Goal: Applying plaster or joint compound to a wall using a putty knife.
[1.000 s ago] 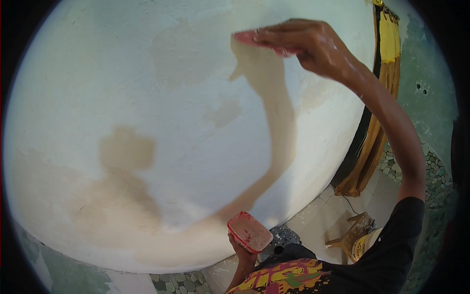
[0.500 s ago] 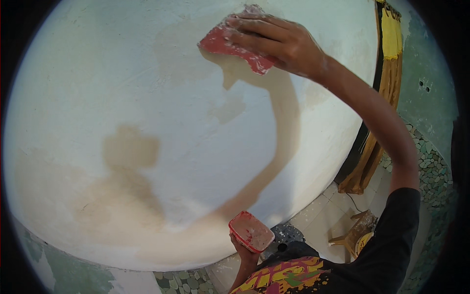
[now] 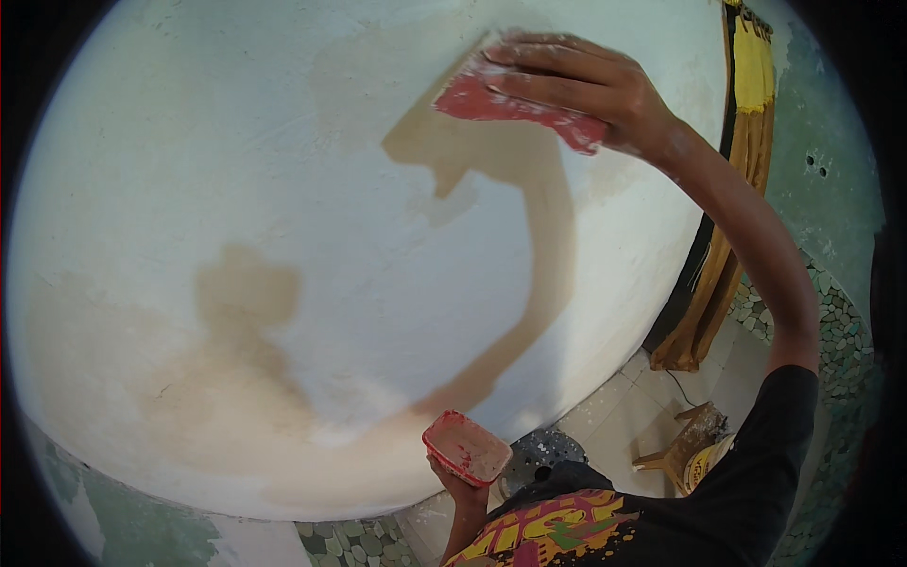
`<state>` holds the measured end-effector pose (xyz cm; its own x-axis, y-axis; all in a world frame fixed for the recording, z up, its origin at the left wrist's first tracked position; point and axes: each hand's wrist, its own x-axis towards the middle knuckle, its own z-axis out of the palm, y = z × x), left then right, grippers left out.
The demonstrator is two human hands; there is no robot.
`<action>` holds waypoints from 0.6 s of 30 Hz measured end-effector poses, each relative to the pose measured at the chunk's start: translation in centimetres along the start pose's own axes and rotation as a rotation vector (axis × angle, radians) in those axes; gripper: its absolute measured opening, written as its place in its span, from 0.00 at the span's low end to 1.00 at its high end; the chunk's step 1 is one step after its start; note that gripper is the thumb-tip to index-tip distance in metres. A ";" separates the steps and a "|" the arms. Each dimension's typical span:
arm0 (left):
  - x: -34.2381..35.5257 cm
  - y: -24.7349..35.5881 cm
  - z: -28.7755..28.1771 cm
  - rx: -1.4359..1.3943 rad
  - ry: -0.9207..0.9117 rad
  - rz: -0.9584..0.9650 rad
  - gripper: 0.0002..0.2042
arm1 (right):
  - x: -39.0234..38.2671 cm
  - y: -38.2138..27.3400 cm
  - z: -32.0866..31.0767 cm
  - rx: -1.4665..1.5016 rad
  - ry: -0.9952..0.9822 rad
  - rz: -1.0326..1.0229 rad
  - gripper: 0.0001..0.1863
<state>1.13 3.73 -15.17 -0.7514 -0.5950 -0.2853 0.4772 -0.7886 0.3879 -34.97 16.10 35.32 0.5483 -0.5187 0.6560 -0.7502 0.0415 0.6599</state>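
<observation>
A red flat spreader [image 3: 477,104] smeared with white material is gripped in my right hand [image 3: 595,94], high against the white plastered wall [image 3: 283,142]. Its shadow falls below and left of it. Low in the view, my left hand [image 3: 458,489] holds a red rectangular tub [image 3: 468,444] containing a pale pinkish paste, with red showing through in patches. The fingers under the tub are partly hidden.
Yellow and brown curtains [image 3: 752,76] hang at the right beside a green wall [image 3: 812,123]. Below stand a dark speckled stool [image 3: 539,454], a small wooden stool [image 3: 671,454] and a bucket [image 3: 709,463] on tiles [image 3: 614,416]. A cord runs along the floor.
My right hand with the spreader swept left across the wall, then shifted right and slightly down over the last half second. My left hand and tub moved slightly left.
</observation>
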 end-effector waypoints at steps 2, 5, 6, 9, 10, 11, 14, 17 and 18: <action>-0.1 -0.1 0.6 0.005 -0.004 -0.006 0.35 | 1.2 0.3 0.1 -0.058 -0.023 -0.030 0.32; -0.1 0.0 0.4 0.031 -0.019 -0.013 0.35 | 0.5 0.1 2.3 0.025 -0.069 0.047 0.33; 0.0 -0.2 0.1 0.028 -0.015 -0.016 0.34 | -0.1 -0.1 3.0 0.028 -0.071 0.045 0.34; 0.3 0.1 -0.4 0.008 0.007 -0.021 0.34 | -1.6 0.3 3.1 0.094 -0.093 0.050 0.35; 0.2 0.1 -0.4 -0.007 0.023 -0.023 0.34 | -2.0 0.7 2.7 0.085 -0.136 0.012 0.35; 0.0 -0.1 -0.4 -0.008 0.028 -0.020 0.34 | -2.3 1.3 2.2 0.075 -0.177 -0.026 0.35; -0.4 0.0 0.6 -0.003 0.022 -0.020 0.34 | -2.3 2.7 0.7 -0.039 -0.212 -0.093 0.35; -0.5 -0.1 1.1 -0.006 0.019 0.004 0.34 | -1.5 3.6 -0.2 -0.184 -0.195 -0.142 0.35; -0.4 -0.1 0.8 -0.003 0.019 0.005 0.34 | -1.6 3.5 -0.1 -0.152 -0.193 -0.124 0.35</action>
<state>1.00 4.21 -14.42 -0.7406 -0.6014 -0.2998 0.4820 -0.7862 0.3866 -38.46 17.14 36.63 0.5413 -0.6800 0.4945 -0.6100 0.0872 0.7876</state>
